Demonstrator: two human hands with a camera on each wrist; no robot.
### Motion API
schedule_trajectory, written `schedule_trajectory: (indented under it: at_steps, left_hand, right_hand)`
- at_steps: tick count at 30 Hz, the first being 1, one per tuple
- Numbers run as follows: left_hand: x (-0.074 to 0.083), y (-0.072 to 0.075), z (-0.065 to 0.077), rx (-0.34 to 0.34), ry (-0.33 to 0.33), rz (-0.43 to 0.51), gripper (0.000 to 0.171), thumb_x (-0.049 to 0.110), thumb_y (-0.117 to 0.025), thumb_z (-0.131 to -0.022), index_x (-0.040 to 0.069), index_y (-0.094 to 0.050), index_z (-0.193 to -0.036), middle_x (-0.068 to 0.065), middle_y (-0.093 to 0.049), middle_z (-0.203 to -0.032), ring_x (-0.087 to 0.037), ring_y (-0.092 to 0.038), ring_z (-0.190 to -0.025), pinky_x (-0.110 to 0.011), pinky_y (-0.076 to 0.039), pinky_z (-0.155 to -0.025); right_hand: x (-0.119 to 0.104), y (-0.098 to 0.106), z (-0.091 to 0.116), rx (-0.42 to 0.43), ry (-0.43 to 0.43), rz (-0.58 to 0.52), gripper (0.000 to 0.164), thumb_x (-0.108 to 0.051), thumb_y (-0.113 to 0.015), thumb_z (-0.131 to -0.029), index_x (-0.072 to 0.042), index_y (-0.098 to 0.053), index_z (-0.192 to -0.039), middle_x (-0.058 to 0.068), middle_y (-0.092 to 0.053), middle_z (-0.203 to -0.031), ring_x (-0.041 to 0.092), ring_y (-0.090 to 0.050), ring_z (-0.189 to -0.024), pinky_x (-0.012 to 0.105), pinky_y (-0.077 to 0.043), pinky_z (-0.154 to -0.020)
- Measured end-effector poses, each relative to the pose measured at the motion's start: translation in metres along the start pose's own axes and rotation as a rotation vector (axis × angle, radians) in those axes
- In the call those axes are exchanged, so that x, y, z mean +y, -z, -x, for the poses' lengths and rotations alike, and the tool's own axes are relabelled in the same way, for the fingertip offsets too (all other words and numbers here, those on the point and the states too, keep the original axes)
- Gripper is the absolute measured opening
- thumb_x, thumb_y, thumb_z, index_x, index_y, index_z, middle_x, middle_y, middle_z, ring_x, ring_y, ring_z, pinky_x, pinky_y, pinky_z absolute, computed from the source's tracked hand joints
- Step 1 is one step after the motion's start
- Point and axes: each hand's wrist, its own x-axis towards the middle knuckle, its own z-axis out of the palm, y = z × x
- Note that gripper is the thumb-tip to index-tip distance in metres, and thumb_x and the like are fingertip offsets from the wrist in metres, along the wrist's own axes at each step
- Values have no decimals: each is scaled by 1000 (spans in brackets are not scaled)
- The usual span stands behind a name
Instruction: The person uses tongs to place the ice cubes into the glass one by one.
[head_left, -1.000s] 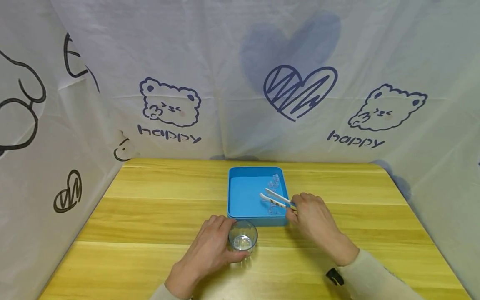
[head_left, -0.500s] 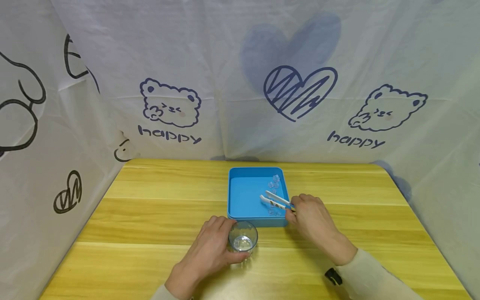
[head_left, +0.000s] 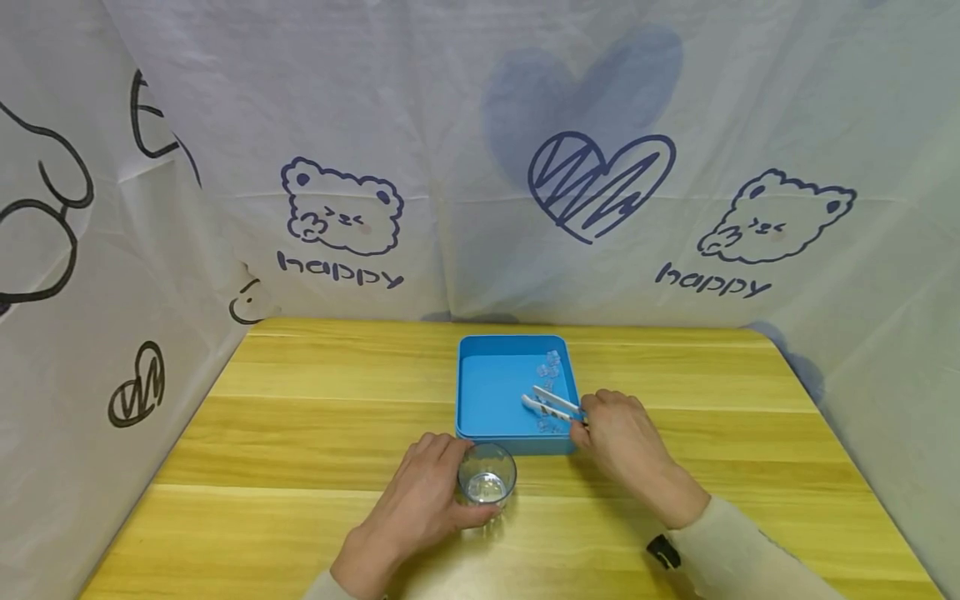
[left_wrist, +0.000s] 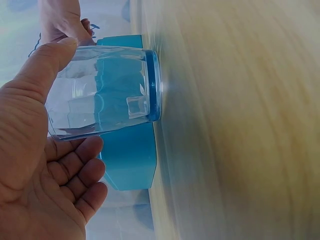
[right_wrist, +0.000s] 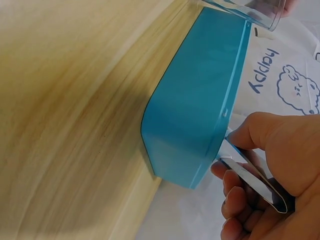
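My left hand [head_left: 416, 500] grips a clear drinking glass [head_left: 487, 475] standing in front of the blue box, thumb on the near side and fingers round the far side. Through the glass wall in the left wrist view, a small clear cube [left_wrist: 137, 106] shows near the bottom. With my right hand [head_left: 630, 442] I pinch tongs [head_left: 557, 399] that have white tips and a bent metal handle. Their tips stand apart and reach over the right wall into the box. Clear ice-like pieces [head_left: 551, 364] lie along the box's right side, some partly behind the tongs.
The square blue box [head_left: 487, 392] is open-topped and sits toward the back of the wood-grain table [head_left: 315, 408]. A white printed cloth [head_left: 450, 150] hangs behind the table and at its sides.
The tongs' tips have lowered slightly toward the near part of the box, and my right wrist has shifted a little left. My left hand and the glass have stayed in place.
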Motion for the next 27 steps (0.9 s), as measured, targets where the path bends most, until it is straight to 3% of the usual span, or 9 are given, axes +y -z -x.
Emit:
schedule_trajectory:
  at_steps: [27]
  left_hand:
    - [1, 0, 1, 2, -1, -1, 80, 62, -89, -75, 8, -65, -129, -1, -66, -113, -18, -56, -108, -42, -51, -101]
  right_hand:
    - [-3, 1, -1, 17, 55, 6, 34, -9, -77, -87, -14, -50, -67, -3, -36, -61, 14, -34, -58, 28, -33, -57]
